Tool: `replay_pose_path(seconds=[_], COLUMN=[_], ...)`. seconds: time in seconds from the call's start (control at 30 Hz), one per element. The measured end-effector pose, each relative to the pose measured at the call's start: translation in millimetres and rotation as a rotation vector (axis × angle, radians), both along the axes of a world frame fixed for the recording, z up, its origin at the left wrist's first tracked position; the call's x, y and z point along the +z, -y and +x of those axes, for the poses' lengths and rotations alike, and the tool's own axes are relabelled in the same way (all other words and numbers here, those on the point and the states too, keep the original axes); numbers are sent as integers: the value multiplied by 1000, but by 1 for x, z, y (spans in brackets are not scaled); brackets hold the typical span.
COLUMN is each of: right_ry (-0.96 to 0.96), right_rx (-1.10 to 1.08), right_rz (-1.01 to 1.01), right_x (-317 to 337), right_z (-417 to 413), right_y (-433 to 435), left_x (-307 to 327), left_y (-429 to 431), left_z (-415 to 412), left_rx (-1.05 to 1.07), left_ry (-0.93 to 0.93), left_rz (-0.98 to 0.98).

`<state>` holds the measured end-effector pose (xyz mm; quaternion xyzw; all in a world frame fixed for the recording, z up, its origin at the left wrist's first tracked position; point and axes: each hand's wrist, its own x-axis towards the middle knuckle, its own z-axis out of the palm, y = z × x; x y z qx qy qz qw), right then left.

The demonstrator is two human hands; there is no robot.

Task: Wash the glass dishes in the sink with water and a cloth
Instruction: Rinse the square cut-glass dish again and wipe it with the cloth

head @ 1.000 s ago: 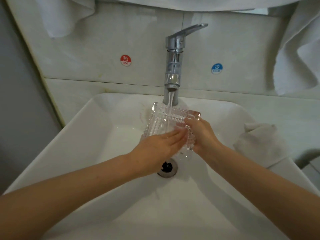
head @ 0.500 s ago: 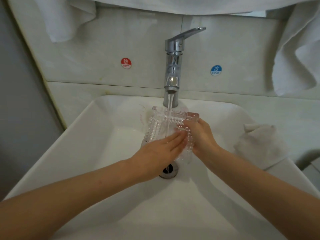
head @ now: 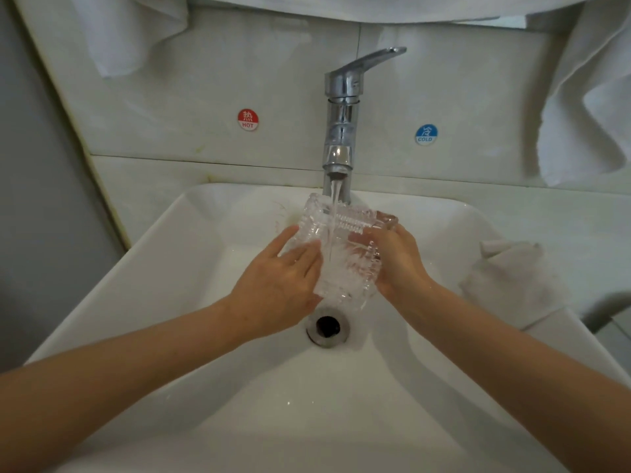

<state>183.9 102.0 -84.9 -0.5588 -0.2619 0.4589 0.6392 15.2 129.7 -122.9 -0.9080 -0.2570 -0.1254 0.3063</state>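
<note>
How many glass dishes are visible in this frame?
1: the dish under the running tap, over the sink, right hand gripping it, left hand flat against it. No other shows.

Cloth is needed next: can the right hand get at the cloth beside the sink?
Probably yes: nothing lies between the right hand and the cloth, though it grips the glass dish.

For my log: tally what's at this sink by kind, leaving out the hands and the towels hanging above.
glass dish: 1
cloth: 1
faucet: 1
sink: 1
drain: 1
round stickers: 2 (red sticker, blue sticker)
Total: 7
</note>
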Motion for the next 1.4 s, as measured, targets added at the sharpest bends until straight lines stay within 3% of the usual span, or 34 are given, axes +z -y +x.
replay_pose_path(seconds=[0.2, 0.47, 0.8, 0.97, 1.07, 1.23, 1.4], right_ry=[-64, -95, -72, -59, -70, -68, -128], right_rx=[115, 80, 68, 97, 85, 66, 56], right_rz=[-26, -129, -109, -92, -79, -112, -117], right_x=[-1, 1, 8, 8, 5, 6, 14], right_z=[-10, -5, -3, -9, -12, -12, -5], right_y=[3, 2, 4, 5, 5, 6, 5], left_x=[11, 6, 24, 22, 21, 8, 22], left_y=[12, 23, 4, -5, 10, 20, 11], left_z=[17, 20, -3, -8, 7, 26, 11], left_rx=[127, -286, -188, -47, 44, -177, -318], left_ry=[50, 170, 78, -6, 37, 138, 156], left_rz=[-260, -211, -77, -189, -332, -407, -288])
